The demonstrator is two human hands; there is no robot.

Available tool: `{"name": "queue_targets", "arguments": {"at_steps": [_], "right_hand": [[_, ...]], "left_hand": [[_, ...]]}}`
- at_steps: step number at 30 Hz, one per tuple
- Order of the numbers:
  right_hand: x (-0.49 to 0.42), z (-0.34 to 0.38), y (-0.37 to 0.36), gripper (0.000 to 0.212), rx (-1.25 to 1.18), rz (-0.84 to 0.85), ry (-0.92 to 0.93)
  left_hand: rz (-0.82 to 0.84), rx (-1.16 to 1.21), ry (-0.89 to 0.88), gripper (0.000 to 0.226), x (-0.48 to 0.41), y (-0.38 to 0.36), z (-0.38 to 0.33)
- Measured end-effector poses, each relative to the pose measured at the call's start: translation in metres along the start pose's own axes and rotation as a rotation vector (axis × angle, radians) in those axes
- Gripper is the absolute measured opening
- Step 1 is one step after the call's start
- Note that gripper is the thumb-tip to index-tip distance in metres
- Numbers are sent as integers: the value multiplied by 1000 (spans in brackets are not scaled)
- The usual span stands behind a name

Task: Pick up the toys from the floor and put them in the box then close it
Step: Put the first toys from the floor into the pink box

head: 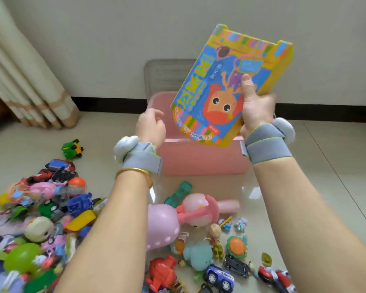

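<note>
Pink plastic forms the box [203, 159] that stands on the tiled floor [317, 166] ahead of us, near the wall, with its clear lid [167, 75] leaning upright behind it. From the head view, our right hand [255, 104] grips a bright yellow and blue picture book [224, 85] by its lower right corner, thumb pressed on the cover and fingers wrapped behind. We hold the book tilted in the air above the open box, its cover facing us with an orange cartoon figure on it. Our left hand [151, 125] hangs just beside the book's lower left edge, fingers loosely curled and holding nothing; we cannot tell whether it touches the book. Both wrists carry grey straps, and a gold bangle [135, 173] sits on the left forearm.

Many toys lie on the floor below our arms. To the left we see a blurred heap [36, 218] of cars, balls and figures, with a green and yellow vehicle [72, 149] apart from it, nearer the wall. Between our forearms lie a large pink toy [163, 225], a pale blue round figure [198, 254] and a red toy [162, 269]. A small purple car [220, 277] and a black car [237, 265] rest close to the right forearm.
</note>
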State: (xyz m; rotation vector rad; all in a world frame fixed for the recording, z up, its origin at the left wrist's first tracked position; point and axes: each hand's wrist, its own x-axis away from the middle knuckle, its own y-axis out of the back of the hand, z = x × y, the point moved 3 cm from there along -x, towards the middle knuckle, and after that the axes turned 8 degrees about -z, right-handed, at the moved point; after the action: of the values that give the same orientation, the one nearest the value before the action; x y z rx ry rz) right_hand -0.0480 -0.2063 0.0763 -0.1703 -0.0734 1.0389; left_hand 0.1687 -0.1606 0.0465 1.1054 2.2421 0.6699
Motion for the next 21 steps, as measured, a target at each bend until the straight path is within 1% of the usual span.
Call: {"name": "queue_targets", "arguments": {"at_steps": [3, 5, 8, 9, 11, 13, 16, 18, 19, 20, 21], "right_hand": [[-6, 16, -20, 43, 69, -18, 262], [-10, 22, -35, 51, 211, 47, 432], [-12, 10, -62, 61, 640, 220, 591], [-13, -1, -73, 62, 774, 268, 647], [-9, -21, -87, 64, 1008, 348, 734], [-11, -43, -100, 65, 1205, 457, 759], [-14, -70, -120, 65, 1464, 676, 795], [-16, -85, -131, 70, 1523, 808, 758], [-15, -92, -135, 74, 1522, 844, 717], [-14, -101, -142, 75, 1509, 874, 681], [-13, -111, -148, 70, 1523, 894, 661]], "left_hand": [[203, -156, -36, 37, 6, -34, 9], [295, -266, -87, 39, 11, -52, 8], [373, -384, -118, 40, 18, -66, 10], [372, -405, -127, 41, 17, -69, 14], [312, -407, -161, 41, 15, -69, 17], [303, -328, -148, 39, 9, -68, 22], [393, -182, -64, 28, 4, -65, 34], [478, -105, -57, 25, 5, -61, 35], [528, -75, -64, 25, 4, -62, 35], [569, -56, -73, 25, 3, -62, 37], [598, -52, -89, 25, 2, -62, 38]]}}
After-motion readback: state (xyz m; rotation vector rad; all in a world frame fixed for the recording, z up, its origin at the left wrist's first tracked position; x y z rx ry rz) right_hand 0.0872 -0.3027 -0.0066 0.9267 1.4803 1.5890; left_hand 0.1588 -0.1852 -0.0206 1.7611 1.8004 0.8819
